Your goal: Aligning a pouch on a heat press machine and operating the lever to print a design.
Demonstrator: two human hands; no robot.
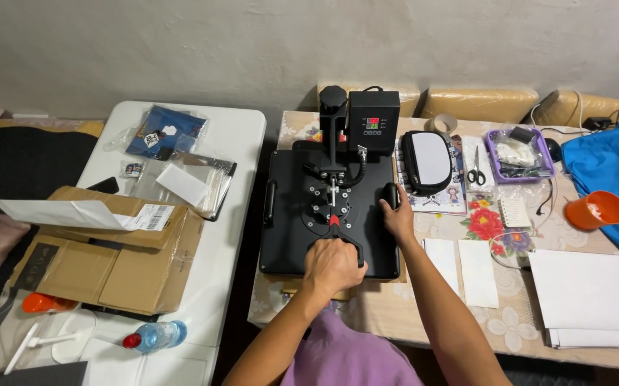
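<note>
While both hands rest on the heat press (331, 214) at the centre of the frame, its black upper platen lies flat and level over the base, so the press looks closed, or very nearly so.

- Left hand (334, 266): fingers curled tight around the front lever handle (338, 236), the one with the red collar, low and toward the person. A full wrapped grip.
- Right hand (398, 216): palm and fingers laid over the black side handle (391, 194) on the platen's right edge; fingers look bent round it, not spread.
- Control box (373, 119) at the top of the press shows lit red and green digits, so the machine is powered.
- Whatever sits under the platen is hidden; cannot tell what is being pressed.

Judged progress: the loading and the closing of the platen seem done; the pressing itself, the lifting and the removal are left.

Round about: white sheets (461, 266) lie just right of the press, a bigger white stack (595, 297) at lower right, scissors (476, 174) and a pouch with a white panel (427, 161) upper right, an orange cup (596, 209) at far right. Left table holds a cardboard box (109, 261) and a water bottle (158, 334).
</note>
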